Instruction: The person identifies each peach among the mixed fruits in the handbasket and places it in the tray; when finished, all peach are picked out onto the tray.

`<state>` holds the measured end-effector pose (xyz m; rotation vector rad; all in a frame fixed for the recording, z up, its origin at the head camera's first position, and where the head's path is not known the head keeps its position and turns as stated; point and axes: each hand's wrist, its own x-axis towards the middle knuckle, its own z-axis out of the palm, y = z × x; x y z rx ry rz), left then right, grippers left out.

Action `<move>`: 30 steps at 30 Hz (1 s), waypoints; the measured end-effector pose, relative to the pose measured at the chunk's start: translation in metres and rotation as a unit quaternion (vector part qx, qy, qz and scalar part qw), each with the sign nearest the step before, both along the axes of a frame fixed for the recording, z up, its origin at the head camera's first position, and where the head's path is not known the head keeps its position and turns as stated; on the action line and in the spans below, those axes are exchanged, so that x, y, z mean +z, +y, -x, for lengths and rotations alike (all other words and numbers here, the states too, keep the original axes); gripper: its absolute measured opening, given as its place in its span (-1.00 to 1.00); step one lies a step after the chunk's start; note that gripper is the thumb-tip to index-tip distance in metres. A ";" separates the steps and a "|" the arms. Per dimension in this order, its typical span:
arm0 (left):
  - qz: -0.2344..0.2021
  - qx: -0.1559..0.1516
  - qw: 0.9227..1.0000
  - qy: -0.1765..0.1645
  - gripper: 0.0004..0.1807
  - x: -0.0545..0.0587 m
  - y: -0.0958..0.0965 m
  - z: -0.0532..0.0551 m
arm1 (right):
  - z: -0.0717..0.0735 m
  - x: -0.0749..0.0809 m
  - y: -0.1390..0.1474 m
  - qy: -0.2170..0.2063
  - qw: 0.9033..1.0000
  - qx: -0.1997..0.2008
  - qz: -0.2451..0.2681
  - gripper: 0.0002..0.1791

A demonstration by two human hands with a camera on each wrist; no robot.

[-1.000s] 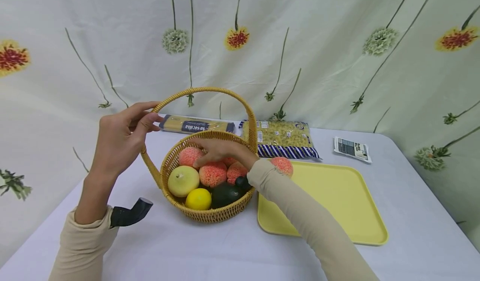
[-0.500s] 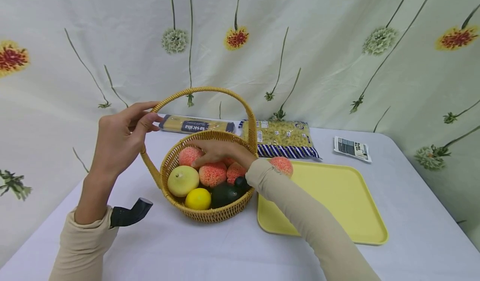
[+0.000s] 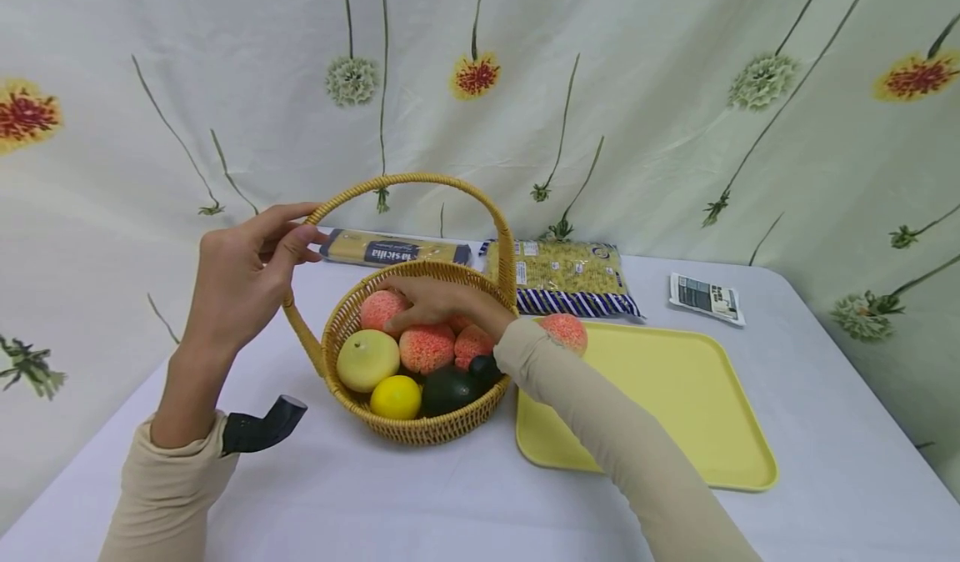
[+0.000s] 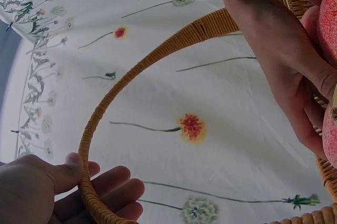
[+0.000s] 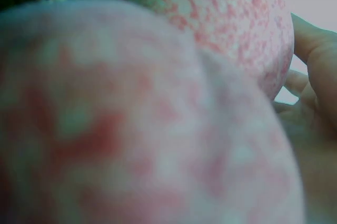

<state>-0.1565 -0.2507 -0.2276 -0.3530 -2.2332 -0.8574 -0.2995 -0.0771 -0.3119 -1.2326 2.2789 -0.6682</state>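
Right hand [image 3: 431, 298] comes over the right side of the wicker basket [image 3: 420, 435], digits pointing left. The back-left peach [image 3: 381, 310] lies right at its fingertips: thumb on the near side, fingers round the far side, so it holds that peach; how firmly, I cannot tell. Peach is near-round, no clear long axis, low inside the basket by the back-left wall. Right hand is the nearer one; left hand [image 3: 247, 266] is apart from the fruit, up on the left of the arched handle [image 3: 412, 178], pinching it between thumb and fingers.

Peach skin: mottled red on pale, grainy. Right wrist view is blurred and dim, so the foremost surface there is probably a neighbouring peach, hard to be sure. Other peaches sit just right of the held one. Front row: smooth, pale yellow-green round fruit [image 3: 367, 360] with a small stem nub, glossy yellow lemon [image 3: 396, 398], dark green avocado [image 3: 448, 389], oval, lying roughly left to right. Basket weave is tan and ribbed; handle tightly wrapped.

Right of the basket: flat yellow tray [image 3: 675, 395], rounded corners, a loose peach [image 3: 564, 331] by its back-left corner, partly behind the sleeve. Behind: plastic pasta bag [image 3: 562, 266], spaghetti packet [image 3: 395, 250]. White cloth on the counter [image 3: 337, 495].
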 end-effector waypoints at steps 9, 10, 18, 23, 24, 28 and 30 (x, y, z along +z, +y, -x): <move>-0.002 -0.006 1.000 0.003 -0.65 0.000 0.000 0.000 | 0.001 0.002 0.001 0.005 0.999 0.005 0.045 -0.27; -0.002 -0.006 1.000 0.004 -0.65 0.000 0.000 0.000 | 0.002 0.003 0.000 0.006 0.999 0.005 0.050 -0.27; 0.000 -0.005 1.000 0.008 -0.65 0.000 0.000 0.000 | -0.001 0.010 0.003 -0.013 0.997 -0.008 0.076 -0.34; 0.001 -0.004 1.000 0.006 -0.65 0.000 -0.001 0.000 | -0.002 0.013 0.003 -0.011 0.997 -0.008 0.080 -0.32; 0.001 -0.004 1.000 0.005 -0.65 0.000 -0.001 0.000 | -0.002 0.013 0.003 -0.011 0.997 -0.006 0.081 -0.31; 0.000 -0.006 1.000 0.004 -0.65 0.000 -0.001 0.000 | -0.002 0.015 0.004 -0.012 0.996 -0.001 0.084 -0.30; 0.000 -0.007 1.000 0.004 -0.65 0.000 -0.001 0.001 | -0.003 0.016 0.005 -0.010 0.996 -0.001 0.084 -0.31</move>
